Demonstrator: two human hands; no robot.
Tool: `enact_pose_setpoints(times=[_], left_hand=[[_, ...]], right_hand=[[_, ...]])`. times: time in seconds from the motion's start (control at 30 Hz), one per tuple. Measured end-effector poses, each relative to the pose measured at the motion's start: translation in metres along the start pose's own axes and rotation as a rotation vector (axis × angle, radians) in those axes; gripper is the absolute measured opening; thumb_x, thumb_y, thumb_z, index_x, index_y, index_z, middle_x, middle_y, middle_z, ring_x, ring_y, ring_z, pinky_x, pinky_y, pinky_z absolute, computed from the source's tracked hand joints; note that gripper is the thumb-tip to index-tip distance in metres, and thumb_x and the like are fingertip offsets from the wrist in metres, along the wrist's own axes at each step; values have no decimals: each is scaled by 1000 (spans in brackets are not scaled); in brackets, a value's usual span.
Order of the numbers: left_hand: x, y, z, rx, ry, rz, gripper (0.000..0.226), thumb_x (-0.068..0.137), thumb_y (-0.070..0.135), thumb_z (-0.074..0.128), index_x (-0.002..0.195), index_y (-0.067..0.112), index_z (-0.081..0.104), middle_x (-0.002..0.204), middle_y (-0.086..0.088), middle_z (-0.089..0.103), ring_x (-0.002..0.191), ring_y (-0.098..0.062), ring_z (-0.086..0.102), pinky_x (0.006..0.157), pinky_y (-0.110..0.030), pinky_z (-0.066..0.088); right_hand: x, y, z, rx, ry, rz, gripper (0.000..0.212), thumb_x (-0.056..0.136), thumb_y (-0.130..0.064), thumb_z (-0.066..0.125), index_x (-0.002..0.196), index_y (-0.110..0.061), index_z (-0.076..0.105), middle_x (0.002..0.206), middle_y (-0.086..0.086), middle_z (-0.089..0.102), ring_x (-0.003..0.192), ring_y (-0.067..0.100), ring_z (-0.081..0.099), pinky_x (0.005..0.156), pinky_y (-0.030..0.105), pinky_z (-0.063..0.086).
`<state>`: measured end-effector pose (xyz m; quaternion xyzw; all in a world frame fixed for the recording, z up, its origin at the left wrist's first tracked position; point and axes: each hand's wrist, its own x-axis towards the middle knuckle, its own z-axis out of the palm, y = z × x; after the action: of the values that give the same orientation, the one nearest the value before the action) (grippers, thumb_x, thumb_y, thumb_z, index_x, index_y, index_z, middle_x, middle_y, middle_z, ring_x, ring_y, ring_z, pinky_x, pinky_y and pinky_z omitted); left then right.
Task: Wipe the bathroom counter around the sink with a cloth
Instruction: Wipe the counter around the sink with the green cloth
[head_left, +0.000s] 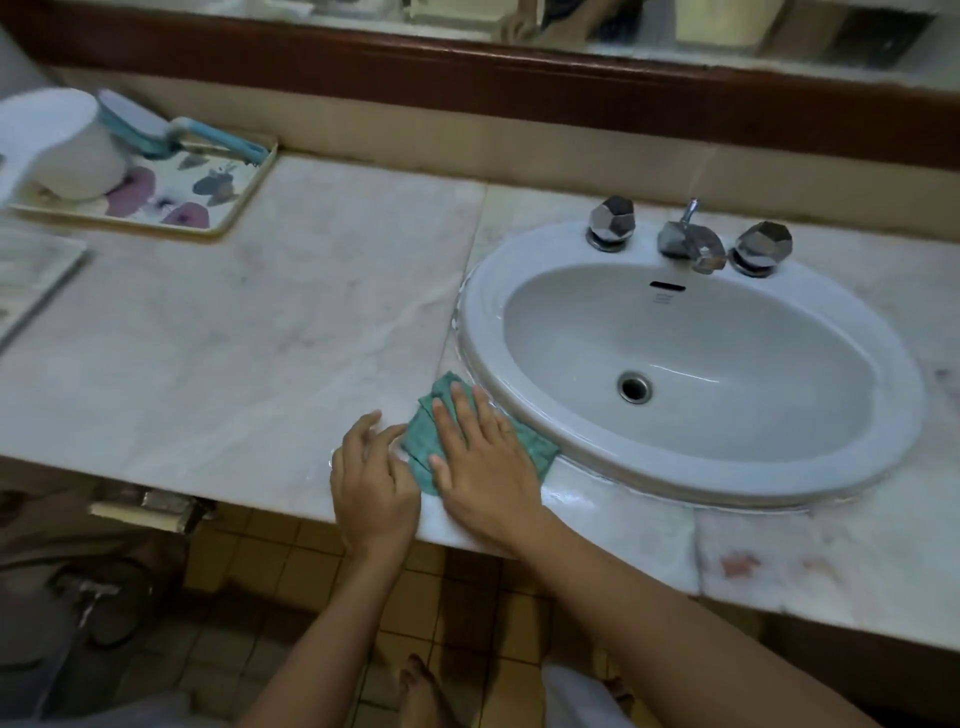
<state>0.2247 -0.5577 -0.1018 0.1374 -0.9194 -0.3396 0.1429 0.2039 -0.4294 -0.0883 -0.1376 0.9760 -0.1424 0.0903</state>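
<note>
A green cloth (428, 439) lies on the marble counter (260, 312) against the sink (691, 364) rim — your right hand (480, 457) presses it flat, fingers spread; your left hand (371, 478) rests beside it, loosely curled, grasping nothing.

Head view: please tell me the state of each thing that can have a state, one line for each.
cloth: crumpled flat on the counter, touching the sink rim
right hand: open, palm pressing the cloth
left hand: open, resting on the counter beside the cloth
sink: empty, drain open
faucet: no water running
counter: wet near the cloth
</note>
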Motion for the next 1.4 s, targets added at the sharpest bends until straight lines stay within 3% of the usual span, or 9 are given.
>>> enact_pose_setpoints(times=[0.1, 0.23, 0.3, 0.4, 0.67, 0.87, 1.07, 1.2, 1.4], left_hand=[[-1, 10, -14, -213, 92, -52, 39, 78, 13, 46, 111, 16, 67, 131, 0, 52, 116, -18, 47, 88, -45, 48], [-16, 47, -12, 0, -162, 391, 51, 81, 33, 49, 129, 17, 57, 143, -7, 46, 127, -25, 45, 99, -41, 39], [-12, 77, 11, 130, -373, 233, 68, 88, 42, 47, 148, 14, 31, 159, -11, 22, 144, -28, 22, 113, -44, 23], [-11, 114, 48, 290, -520, -105, 76, 95, 43, 33, 154, 7, 1, 161, -17, -10, 147, -36, -9, 117, -49, 1], [-100, 100, 63, 317, -429, 189, 72, 91, 37, 34, 151, 1, 20, 161, -14, 11, 148, -33, 9, 116, -48, 8], [-83, 97, 49, 347, -425, -44, 78, 98, 51, 23, 146, 20, -30, 147, 5, -45, 139, -12, -37, 118, -37, -15], [-57, 87, 61, 433, -376, 95, 73, 95, 47, 26, 154, 11, 0, 161, -8, -10, 149, -23, -8, 119, -45, 4], [-10, 66, 62, 399, -418, 239, 73, 94, 44, 30, 153, 7, 12, 162, -10, 2, 149, -24, 3, 119, -42, 6], [72, 34, 56, 446, -528, 504, 75, 90, 42, 30, 151, -1, 16, 160, -17, 10, 148, -28, 11, 117, -40, 4]], right_hand=[[-7, 0, -21, 279, -56, 7, 57, 98, -31, 39, 151, -19, 23, 161, 2, 11, 148, 17, -1, 121, 37, 5], [-80, 29, -47, 569, 366, 157, 43, 88, -26, 43, 123, -13, 63, 131, 3, 60, 130, 11, 43, 110, 18, 27], [-103, 61, -47, 380, 537, 227, 44, 83, -25, 42, 118, -12, 66, 129, 6, 62, 130, 23, 47, 106, 36, 38], [-102, 103, -56, 143, 408, 418, 46, 88, -31, 40, 129, -18, 59, 148, 13, 42, 139, 36, 31, 107, 51, 32], [-89, 131, -40, 68, 275, 421, 48, 88, -34, 31, 112, -16, 69, 109, 8, 70, 101, 31, 62, 95, 49, 41], [-87, 126, -49, -8, 226, 423, 55, 85, -34, 26, 112, -11, 69, 109, 12, 69, 103, 36, 59, 101, 52, 35], [-35, 101, -64, 47, 150, 289, 45, 83, -40, 55, 116, -10, 63, 112, 13, 63, 100, 36, 52, 88, 43, 44], [2, 83, -73, -44, 5, 245, 34, 79, -46, 61, 77, -12, 64, 84, 8, 59, 82, 32, 59, 68, 34, 35], [22, 78, -86, -84, -81, 500, 24, 56, -30, 65, 57, -10, 52, 56, 3, 52, 56, 25, 50, 45, 27, 24]])
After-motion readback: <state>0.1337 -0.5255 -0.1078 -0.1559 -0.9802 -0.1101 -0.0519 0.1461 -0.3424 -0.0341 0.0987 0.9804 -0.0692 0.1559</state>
